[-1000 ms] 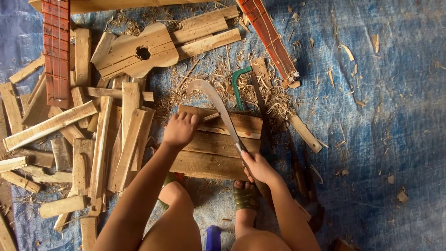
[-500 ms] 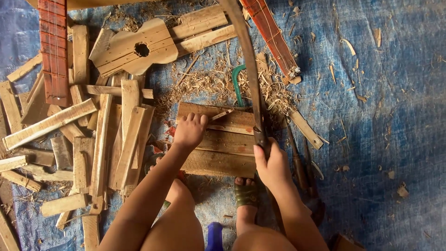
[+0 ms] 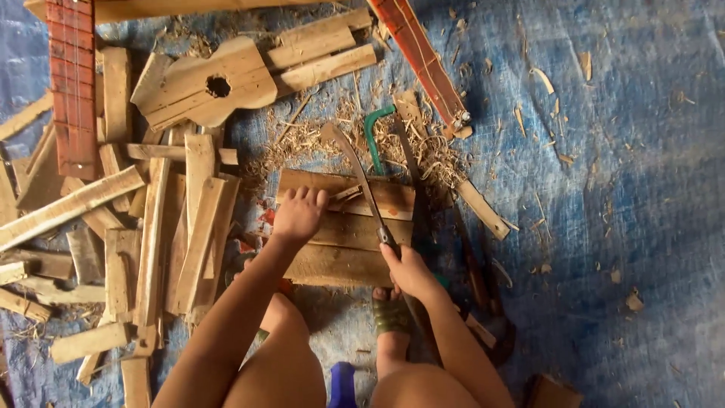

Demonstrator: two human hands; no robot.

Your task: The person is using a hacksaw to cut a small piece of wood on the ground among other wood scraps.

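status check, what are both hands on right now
Left hand pressing a small wood piece on the plank block. Right hand gripping the machete, blade down on that piece. Shavings and offcuts all around.

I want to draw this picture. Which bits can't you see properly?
- Knife handle: the right hand wraps it; only the curved blade shows.
- Small wood piece on the plank block: the left hand covers part of it.
- Red fretted neck: cut off by the top edge.
- Dark tools beside the right arm: too shadowed to name.
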